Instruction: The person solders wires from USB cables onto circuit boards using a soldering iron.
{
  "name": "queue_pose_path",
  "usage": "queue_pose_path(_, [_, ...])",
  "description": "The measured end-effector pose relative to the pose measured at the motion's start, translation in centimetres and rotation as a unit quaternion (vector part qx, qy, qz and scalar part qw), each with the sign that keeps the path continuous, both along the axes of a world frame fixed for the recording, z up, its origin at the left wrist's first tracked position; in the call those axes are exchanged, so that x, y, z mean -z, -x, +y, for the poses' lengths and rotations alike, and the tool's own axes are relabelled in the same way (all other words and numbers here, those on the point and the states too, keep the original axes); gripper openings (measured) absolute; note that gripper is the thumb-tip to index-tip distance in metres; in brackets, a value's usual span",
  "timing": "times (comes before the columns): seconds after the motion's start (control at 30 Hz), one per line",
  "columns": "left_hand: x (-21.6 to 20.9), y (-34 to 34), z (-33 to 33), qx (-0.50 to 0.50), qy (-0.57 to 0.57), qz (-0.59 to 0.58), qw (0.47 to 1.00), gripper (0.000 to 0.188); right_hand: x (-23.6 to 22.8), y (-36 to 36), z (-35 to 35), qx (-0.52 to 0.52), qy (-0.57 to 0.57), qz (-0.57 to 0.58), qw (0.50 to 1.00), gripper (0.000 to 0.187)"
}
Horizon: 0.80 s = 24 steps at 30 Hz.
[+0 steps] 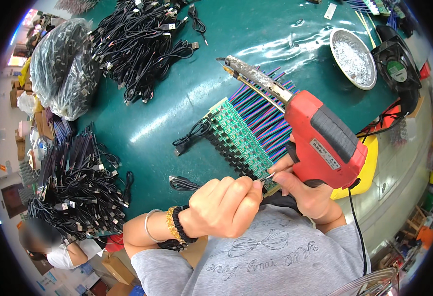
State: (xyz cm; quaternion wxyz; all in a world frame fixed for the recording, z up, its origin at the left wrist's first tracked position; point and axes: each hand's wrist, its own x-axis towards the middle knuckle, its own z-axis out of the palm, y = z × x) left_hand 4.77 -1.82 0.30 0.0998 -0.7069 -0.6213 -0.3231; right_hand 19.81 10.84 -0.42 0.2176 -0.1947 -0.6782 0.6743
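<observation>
My left hand [226,204] is closed in a fist, its thumb and forefinger pinching a thin cable end [269,176]. Close beside it, my right hand [308,197] is wrapped partly behind a red soldering gun [320,140], and its thumb and forefinger also meet at that cable end. The gun's metal barrel [258,79] points up and to the left, over a panel of green circuit boards [243,140]. Blue, pink and black wires [261,111] fan out from the panel's far side. What the fingertips grip exactly is partly hidden.
Bundles of black USB cables [137,49] lie at the far left, more [78,182] at the near left. A plastic bag [66,66] stands beside them. At the far right are a bowl of silvery bits [353,58] and a black fan [398,69]. Another person [63,251] sits lower left.
</observation>
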Motion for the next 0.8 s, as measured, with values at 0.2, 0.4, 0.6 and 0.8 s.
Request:
queue_pose_path(0.2, [0.3,0.2,0.1,-0.004,0.015,-0.016,1.0,0.023,1.7,-1.3,-0.2,-0.048,-0.081,-0.054,0.994,0.032])
queue_pose_path(0.4, [-0.2,0.3,0.1,0.02,0.026,-0.002,0.999,0.03,3.0,-2.5,-0.6,-0.01,-0.189,-0.013,0.982,0.069])
queue_pose_path(0.6, [1.1,3.8,1.3,-0.049,-0.016,-0.046,0.998,0.019,-0.1,-1.5,0.5,-0.012,-0.028,-0.161,0.987,0.036])
queue_pose_path(0.8, [1.6,7.6,2.6,-0.138,0.122,-0.164,0.969,0.011,2.3,-6.0,-0.4,0.017,-0.095,-0.086,0.992,0.055])
